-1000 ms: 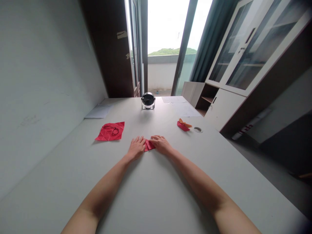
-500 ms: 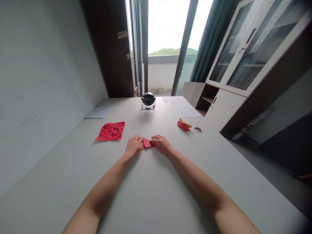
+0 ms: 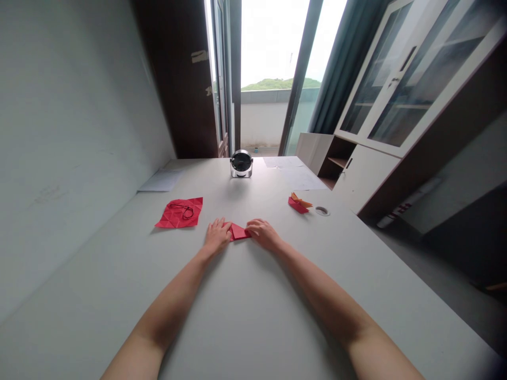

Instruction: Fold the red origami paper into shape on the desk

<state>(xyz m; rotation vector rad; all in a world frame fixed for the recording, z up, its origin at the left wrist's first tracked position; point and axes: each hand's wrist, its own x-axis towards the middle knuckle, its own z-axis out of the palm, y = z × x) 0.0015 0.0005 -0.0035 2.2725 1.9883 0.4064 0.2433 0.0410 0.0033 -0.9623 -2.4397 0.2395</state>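
Note:
A folded piece of red paper (image 3: 238,232) lies on the white table between my two hands. Over its left end rests my left hand (image 3: 217,234), palm down, with the fingers extended and slightly apart. At the right end, my right hand (image 3: 263,233) has its fingers bent and drawn together on the paper's edge; the thumb is mostly hidden. Both ends of the folded paper are partly covered by my fingers.
Left of my hands is a creased red sheet (image 3: 174,217) with a black cord loop (image 3: 187,212) on it. Rightward are a red and orange folded paper piece (image 3: 298,205) and a white tape roll (image 3: 322,211). A round black-and-silver device (image 3: 241,164) stands at the back, near papers (image 3: 303,178).
My left hand has shifted very slightly left, and a bit more of the folded red paper shows between the hands. The right hand has hardly moved.

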